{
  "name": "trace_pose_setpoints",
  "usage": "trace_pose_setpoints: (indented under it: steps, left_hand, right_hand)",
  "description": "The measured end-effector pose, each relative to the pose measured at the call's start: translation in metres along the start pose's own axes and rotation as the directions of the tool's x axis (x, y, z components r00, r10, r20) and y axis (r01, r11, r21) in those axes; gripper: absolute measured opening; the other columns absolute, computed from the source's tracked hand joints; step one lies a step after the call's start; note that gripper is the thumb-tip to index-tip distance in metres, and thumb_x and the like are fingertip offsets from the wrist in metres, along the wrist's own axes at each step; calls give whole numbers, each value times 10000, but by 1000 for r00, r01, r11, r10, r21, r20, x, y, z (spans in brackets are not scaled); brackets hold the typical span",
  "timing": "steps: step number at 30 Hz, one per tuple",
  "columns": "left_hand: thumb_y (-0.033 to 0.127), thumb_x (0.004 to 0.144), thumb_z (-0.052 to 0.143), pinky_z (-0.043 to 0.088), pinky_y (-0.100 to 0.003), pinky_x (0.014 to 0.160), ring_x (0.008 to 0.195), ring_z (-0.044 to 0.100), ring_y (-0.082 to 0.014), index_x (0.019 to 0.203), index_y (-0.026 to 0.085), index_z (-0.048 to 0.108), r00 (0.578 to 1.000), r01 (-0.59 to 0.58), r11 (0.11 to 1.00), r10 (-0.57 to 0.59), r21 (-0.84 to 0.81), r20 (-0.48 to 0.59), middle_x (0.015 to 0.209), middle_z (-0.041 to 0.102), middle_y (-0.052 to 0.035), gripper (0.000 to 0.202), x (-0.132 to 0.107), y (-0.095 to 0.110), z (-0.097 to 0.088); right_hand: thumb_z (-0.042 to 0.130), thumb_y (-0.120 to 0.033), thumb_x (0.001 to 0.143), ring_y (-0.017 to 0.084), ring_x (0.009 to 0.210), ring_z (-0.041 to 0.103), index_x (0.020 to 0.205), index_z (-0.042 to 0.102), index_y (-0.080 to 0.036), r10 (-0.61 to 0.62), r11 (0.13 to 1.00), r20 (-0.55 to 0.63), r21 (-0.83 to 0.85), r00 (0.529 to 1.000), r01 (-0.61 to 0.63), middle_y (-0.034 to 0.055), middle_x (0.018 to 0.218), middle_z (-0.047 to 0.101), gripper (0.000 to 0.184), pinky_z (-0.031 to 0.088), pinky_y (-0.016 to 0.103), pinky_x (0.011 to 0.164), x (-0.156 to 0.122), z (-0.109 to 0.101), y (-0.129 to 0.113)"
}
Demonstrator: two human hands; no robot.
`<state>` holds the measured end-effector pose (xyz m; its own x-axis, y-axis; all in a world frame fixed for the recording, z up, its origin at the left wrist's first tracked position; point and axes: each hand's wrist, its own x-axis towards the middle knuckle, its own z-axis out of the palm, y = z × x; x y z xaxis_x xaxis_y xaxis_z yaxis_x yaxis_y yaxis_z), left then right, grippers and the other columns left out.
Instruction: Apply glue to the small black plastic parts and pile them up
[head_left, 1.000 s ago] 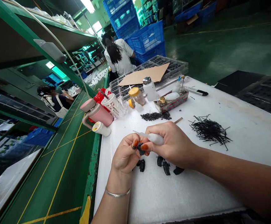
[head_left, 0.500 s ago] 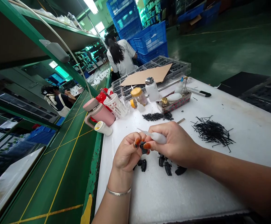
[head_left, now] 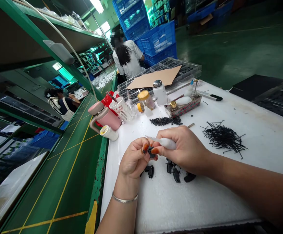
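My left hand [head_left: 131,160] is closed, pinching a small black plastic part [head_left: 152,154] between thumb and fingertips. Tucked in my right hand [head_left: 191,150] is a white squeeze bottle [head_left: 168,143] with a thin pointed nozzle that points left above the part. My right thumb and fingertips also touch the part from the other side; the fingers cover much of it. On the white tabletop [head_left: 180,208] below the hands lie similar black parts [head_left: 176,175], some partly hidden by the hands.
Black bent pins [head_left: 224,138] are heaped to the right, small black rings [head_left: 164,121] beyond the hands. A pink mug [head_left: 109,118], jar [head_left: 146,99], metal-topped bottle [head_left: 160,93] and small box [head_left: 186,107] stand behind. A green conveyor [head_left: 70,182] runs along the left. Two co-workers sit farther off.
The whole view has shifted slightly. Both hands keep nearly the same pose at the black part, which is turned a little between the fingertips; the bottle remains in my right hand.
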<state>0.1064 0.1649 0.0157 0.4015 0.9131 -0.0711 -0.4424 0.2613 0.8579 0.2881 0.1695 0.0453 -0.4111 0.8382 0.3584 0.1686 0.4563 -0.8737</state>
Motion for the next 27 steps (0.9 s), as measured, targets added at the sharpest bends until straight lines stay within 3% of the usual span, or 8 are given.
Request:
trace_pose_setpoints:
  steps: [12,27]
  left_hand:
    - [255,651,798,514,-228,579,632,561,-109,659,136,558,1000,5,1000,-5,16,-17,721,550,-7,268,0,2,2]
    - [179,690,776,541,-202,563,591,595,-93,684,123,585,1000,0,996,-2,-86,-25,655,591,2,199,0,2,-1]
  right_hand:
    - [608,-158,759,88,532,445,616,617,-141,-2,1000,-6,-16,1000,2,-17,568,565,144,305,227,501,-1,0,0]
    - [617,-176,768,79,522,415,625,624,-131,-3,1000,-18,-15,1000,3,-28,556,532,150,304,220,493,-1,0,-1]
